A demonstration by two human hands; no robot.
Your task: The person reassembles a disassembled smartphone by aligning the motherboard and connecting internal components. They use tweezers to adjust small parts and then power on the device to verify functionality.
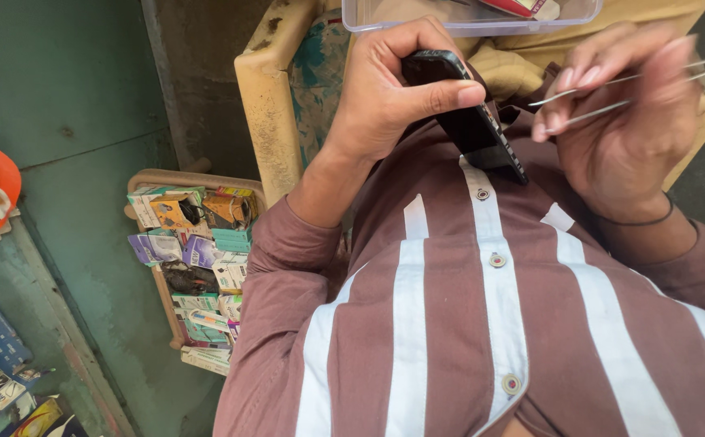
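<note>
**Phone and tweezers held above the lap**

The left hand (389,93) grips a black phone (470,121) edge-on against the striped shirt (450,307), thumb across its face. The right hand (624,113) pinches metal tweezers (611,93), tips near the phone's upper edge. A clear plastic box (466,20) sits just beyond. A tray of small packets (195,259) lies on the floor at left, well apart.

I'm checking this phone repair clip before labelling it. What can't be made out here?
Head view only:
- phone: its face is edge-on, partly covered by the left hand.
- tweezers: tips cut off by the right edge; right hand blurred.
- clear box: cut off at the top.
</note>
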